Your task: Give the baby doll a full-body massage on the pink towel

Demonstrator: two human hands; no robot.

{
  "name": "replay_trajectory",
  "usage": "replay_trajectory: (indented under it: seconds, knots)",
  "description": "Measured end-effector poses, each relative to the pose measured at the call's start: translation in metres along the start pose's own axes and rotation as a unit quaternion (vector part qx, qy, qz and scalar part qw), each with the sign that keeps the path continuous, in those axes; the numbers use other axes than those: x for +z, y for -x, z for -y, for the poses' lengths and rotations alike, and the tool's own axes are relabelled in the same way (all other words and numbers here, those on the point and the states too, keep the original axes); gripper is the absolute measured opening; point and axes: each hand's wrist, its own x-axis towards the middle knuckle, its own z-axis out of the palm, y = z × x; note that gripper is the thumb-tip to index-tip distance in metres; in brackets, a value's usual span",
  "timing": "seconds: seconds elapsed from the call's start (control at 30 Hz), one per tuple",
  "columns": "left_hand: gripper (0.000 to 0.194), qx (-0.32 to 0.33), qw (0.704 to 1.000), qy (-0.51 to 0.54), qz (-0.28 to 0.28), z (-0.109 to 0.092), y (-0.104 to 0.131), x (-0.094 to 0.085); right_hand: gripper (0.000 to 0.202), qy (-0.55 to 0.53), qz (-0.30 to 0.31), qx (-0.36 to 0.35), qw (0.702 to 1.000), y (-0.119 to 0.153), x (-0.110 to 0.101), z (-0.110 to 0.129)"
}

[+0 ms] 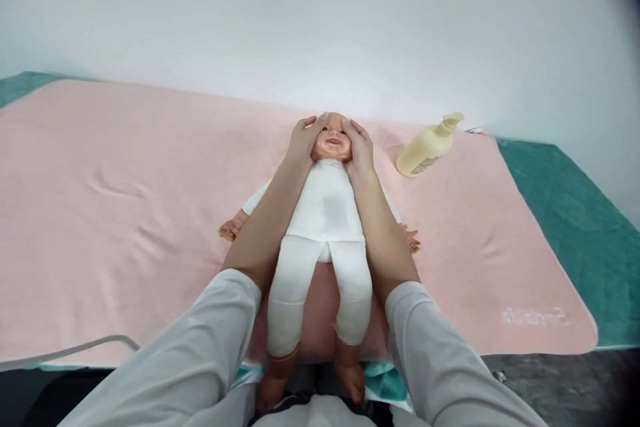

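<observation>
A baby doll (325,203) in white cloth lies on its back on a pink mat (150,213), head away from me and feet at the near edge. My left hand (303,139) cups one side of its head, the thumb resting at the brow. On the other side my right hand (361,144) holds the head the same way, thumb also at the brow. Both hands' fingers curve around the sides of the head, and their tips are partly hidden. The doll's arms stick out past my forearms. A grey patch marks the doll's chest.
A pale yellow pump bottle (425,150) stands tilted in view, right of the doll's head. Green cloth (570,213) shows beyond the mat's edges. Behind is a white wall (320,20). A pale cable (90,345) crosses the near left edge.
</observation>
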Motion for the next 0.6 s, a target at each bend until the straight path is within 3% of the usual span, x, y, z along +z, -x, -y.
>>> replay_trajectory:
  seconds: [0.4,0.6]
  knots:
    - [0.033,0.007,1.000,0.010,-0.011,0.0020,-0.0001,-0.0010,0.042,0.001,-0.011,-0.002,1.000,0.0002,-0.0001,0.0005]
    - [0.017,0.001,1.000,0.019,-0.017,0.0015,-0.0026,0.0019,0.034,0.001,-0.013,0.008,1.000,-0.0057,-0.0006,-0.0006]
